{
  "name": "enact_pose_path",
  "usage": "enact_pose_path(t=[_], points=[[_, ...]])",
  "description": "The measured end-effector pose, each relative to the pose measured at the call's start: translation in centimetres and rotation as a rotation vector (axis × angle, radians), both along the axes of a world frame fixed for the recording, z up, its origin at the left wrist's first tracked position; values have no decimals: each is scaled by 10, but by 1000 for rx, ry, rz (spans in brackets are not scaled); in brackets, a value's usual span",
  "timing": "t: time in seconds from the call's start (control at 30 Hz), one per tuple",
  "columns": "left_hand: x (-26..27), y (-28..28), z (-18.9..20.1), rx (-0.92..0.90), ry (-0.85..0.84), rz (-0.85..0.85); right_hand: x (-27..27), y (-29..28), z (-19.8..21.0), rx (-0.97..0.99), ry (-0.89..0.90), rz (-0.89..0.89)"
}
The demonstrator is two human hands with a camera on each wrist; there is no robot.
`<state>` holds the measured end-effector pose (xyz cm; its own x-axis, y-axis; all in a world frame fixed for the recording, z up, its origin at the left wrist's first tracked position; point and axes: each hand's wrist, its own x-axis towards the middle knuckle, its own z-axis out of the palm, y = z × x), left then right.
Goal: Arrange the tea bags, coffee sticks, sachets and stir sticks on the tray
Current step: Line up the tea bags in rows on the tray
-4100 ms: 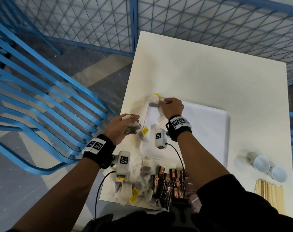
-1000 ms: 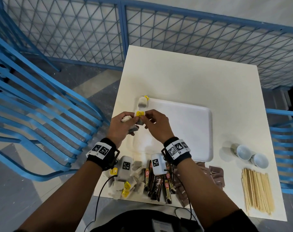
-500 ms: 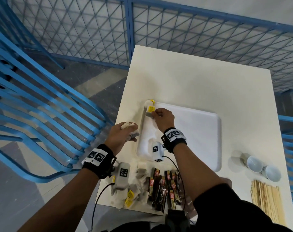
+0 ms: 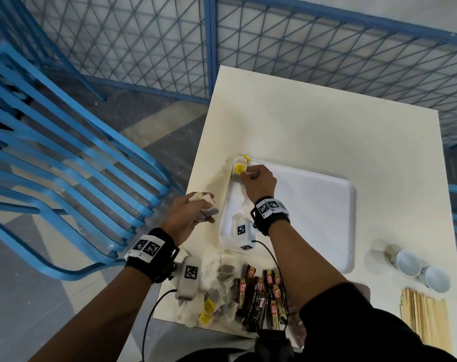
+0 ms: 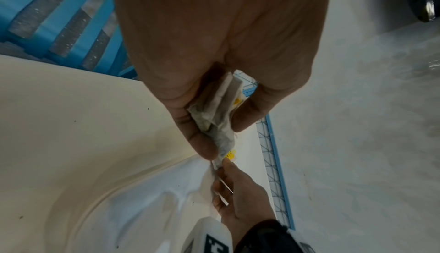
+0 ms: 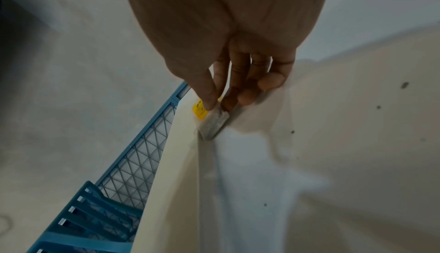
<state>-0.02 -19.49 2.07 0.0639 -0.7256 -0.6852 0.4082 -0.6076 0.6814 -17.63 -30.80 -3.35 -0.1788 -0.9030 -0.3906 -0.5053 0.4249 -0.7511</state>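
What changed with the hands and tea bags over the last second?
The right hand took a tea bag from the left hand's bunch and carried it to the tray's far left corner. The left hand stayed beside the tray, still holding its bunch.

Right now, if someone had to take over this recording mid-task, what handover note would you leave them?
Right hand: pinching a tea bag at the far left corner of the tray, beside one already there.
Left hand: gripping a bunch of tea bags beside the tray.
Done: only those first tea bags placed.
Left: the loose tea bags, coffee sticks and stir sticks on the table; sachets sit mostly hidden behind the right arm.
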Motion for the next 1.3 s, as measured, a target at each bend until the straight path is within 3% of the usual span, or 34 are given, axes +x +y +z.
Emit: enact_pose_path(t=[0.23,0.4,0.5,0.63,1.03,1.13,1.2,1.3], points=[[-2,-2,5,-67,15,11,-10,18,17,-56,-52,-66],[-6,-2,17,-119,23,-24,-6,52,55,-37,-244,241],[-10,1,25,-146,9,-85,-4,69,79,5,-327,338],[-15,7,36,-186,8,-130,-9,77,88,-35,-244,410],[-21,24,34,-222,-85,-141,-21,93,103,-101,-244,265],[-24,25,35,-221,-119,-81,-19,102,104,-288,-120,202],[-25,26,37,-212,-142,-12,-15,107,107,-420,-68,275],[-26,27,37,-226,-137,-21,-8,114,109,-388,-81,398]])
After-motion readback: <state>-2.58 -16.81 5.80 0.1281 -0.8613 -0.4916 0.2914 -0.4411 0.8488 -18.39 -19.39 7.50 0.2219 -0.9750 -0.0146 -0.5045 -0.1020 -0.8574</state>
